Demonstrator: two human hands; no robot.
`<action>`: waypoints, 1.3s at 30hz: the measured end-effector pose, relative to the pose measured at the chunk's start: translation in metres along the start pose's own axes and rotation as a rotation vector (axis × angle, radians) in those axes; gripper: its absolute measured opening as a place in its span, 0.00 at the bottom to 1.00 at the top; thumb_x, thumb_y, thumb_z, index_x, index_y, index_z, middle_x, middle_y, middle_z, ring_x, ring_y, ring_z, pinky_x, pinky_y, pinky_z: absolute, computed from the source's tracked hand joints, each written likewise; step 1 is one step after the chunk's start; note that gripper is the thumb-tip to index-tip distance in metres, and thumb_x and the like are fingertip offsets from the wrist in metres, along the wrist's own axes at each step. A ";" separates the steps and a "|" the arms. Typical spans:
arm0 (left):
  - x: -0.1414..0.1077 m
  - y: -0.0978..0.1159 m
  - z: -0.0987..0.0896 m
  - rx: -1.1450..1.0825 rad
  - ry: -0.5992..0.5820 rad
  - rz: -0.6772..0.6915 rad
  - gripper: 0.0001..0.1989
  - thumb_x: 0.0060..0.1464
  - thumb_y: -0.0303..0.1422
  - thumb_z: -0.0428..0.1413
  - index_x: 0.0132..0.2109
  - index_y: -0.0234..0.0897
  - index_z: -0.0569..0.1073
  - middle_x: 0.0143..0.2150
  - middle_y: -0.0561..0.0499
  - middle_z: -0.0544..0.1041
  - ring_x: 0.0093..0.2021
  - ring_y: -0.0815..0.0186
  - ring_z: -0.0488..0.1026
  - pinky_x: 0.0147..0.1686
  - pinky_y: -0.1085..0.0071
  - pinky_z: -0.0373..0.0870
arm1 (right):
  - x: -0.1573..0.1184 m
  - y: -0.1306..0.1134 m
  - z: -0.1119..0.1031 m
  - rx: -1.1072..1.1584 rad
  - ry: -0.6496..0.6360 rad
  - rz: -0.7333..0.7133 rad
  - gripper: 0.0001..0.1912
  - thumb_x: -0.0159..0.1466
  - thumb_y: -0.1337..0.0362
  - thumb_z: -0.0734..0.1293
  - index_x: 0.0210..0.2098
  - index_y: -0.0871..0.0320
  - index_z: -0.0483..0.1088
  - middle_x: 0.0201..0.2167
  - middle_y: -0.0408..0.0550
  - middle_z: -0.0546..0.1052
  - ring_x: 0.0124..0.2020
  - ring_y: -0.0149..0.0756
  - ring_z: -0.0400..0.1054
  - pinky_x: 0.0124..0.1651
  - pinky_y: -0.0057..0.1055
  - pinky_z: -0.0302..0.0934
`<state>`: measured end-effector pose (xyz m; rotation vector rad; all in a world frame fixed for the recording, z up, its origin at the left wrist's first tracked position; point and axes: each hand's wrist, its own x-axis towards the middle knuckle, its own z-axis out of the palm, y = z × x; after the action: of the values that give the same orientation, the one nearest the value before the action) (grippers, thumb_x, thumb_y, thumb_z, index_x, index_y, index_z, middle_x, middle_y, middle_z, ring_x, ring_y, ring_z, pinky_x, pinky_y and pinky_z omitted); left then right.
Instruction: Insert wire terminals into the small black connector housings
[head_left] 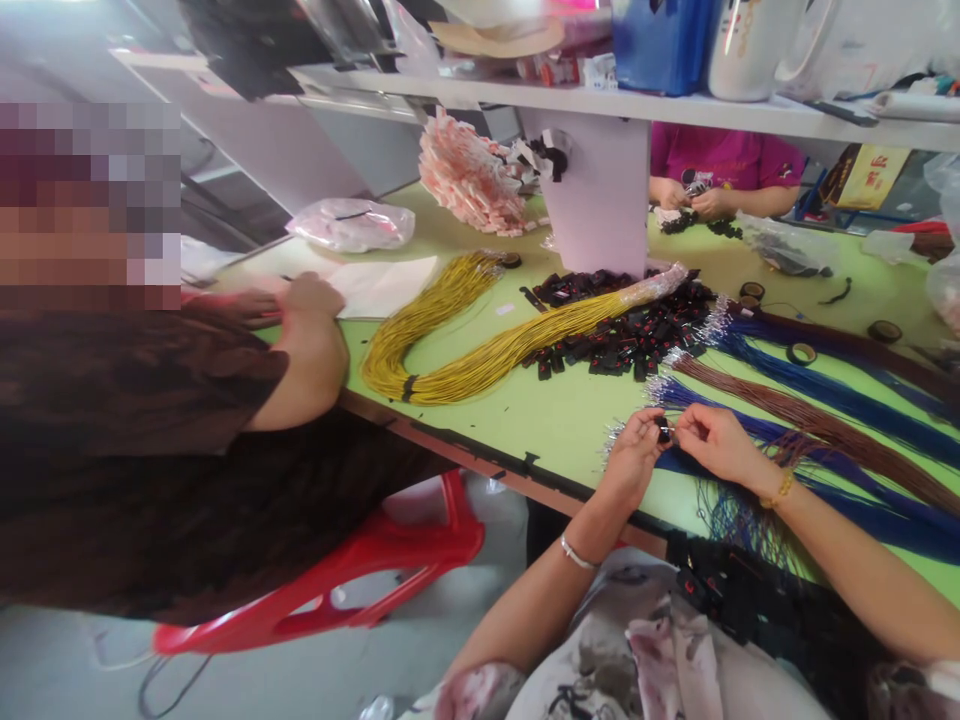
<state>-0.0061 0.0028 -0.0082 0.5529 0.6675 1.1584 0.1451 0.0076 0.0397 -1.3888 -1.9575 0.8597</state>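
My left hand (pixel 634 452) holds a small black connector (pixel 663 430) between its fingertips, above the near edge of the table. Close beside it, my right hand (pixel 718 446) is pinched at the connector's right side; whatever lies in its fingertips is too small to make out. Under and behind my hands run bundles of blue wires (pixel 817 397) and brown wires (pixel 799 428), with silvery tips toward the left. A pile of black connectors (pixel 626 345) lies behind them. Across its front stretches a bent bundle of yellow wires (pixel 480 372), tied with black tape.
More black pieces (pixel 757 605) lie on my lap. Tape rolls (pixel 801 354) sit among the wires. A person in dark clothes (pixel 150 450) is at the left by a red stool (pixel 420 545). Another person's hands work across the table. A shelf (pixel 525 92) overhangs the back.
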 end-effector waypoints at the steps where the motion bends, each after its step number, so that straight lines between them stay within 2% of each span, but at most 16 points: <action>1: 0.000 0.000 0.000 0.001 -0.002 -0.002 0.16 0.47 0.34 0.62 0.44 0.36 0.71 0.36 0.50 0.72 0.36 0.69 0.69 0.41 0.70 0.64 | -0.001 -0.001 0.001 -0.041 0.018 -0.011 0.06 0.58 0.65 0.62 0.25 0.57 0.65 0.21 0.41 0.70 0.21 0.28 0.59 0.26 0.25 0.52; 9: -0.001 0.000 -0.001 -0.024 -0.009 0.001 0.15 0.48 0.33 0.62 0.44 0.35 0.70 0.37 0.50 0.73 0.38 0.69 0.69 0.42 0.71 0.64 | -0.003 -0.002 0.008 -0.200 0.111 -0.036 0.05 0.55 0.68 0.62 0.23 0.58 0.65 0.20 0.41 0.71 0.20 0.27 0.58 0.26 0.25 0.51; 13: -0.001 0.000 -0.001 -0.003 -0.004 0.009 0.16 0.47 0.33 0.62 0.44 0.36 0.71 0.37 0.50 0.73 0.38 0.69 0.70 0.41 0.71 0.64 | -0.003 -0.001 0.008 -0.195 0.111 -0.024 0.05 0.55 0.68 0.62 0.22 0.58 0.65 0.20 0.41 0.71 0.19 0.27 0.58 0.26 0.24 0.50; 19: -0.003 -0.005 -0.002 0.109 0.029 0.049 0.16 0.46 0.34 0.63 0.43 0.36 0.72 0.35 0.51 0.73 0.34 0.72 0.68 0.39 0.73 0.63 | -0.003 0.002 0.008 -0.068 0.065 -0.024 0.06 0.55 0.68 0.63 0.22 0.58 0.65 0.18 0.40 0.69 0.20 0.26 0.57 0.26 0.24 0.51; 26: -0.003 -0.001 0.004 0.060 0.085 0.009 0.15 0.43 0.33 0.65 0.40 0.35 0.73 0.31 0.53 0.72 0.31 0.72 0.68 0.37 0.73 0.64 | -0.003 0.003 0.012 -0.165 0.075 -0.148 0.05 0.58 0.70 0.60 0.26 0.58 0.64 0.22 0.42 0.69 0.24 0.29 0.60 0.30 0.25 0.52; 32: -0.003 -0.002 0.005 0.054 0.115 0.026 0.17 0.41 0.33 0.65 0.40 0.35 0.73 0.30 0.53 0.72 0.30 0.72 0.68 0.35 0.73 0.64 | -0.001 0.001 0.006 -0.151 0.031 -0.136 0.06 0.58 0.70 0.61 0.25 0.58 0.65 0.21 0.42 0.69 0.22 0.28 0.59 0.28 0.25 0.51; 39: -0.002 -0.004 0.007 0.123 0.149 0.031 0.17 0.40 0.34 0.66 0.39 0.34 0.74 0.30 0.53 0.72 0.30 0.73 0.67 0.33 0.74 0.64 | -0.003 0.001 0.010 -0.162 0.031 -0.078 0.08 0.58 0.67 0.62 0.23 0.58 0.64 0.18 0.40 0.68 0.20 0.27 0.57 0.25 0.25 0.49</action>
<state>0.0006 -0.0010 -0.0057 0.5859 0.8647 1.2007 0.1384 0.0032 0.0324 -1.3966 -2.0812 0.6528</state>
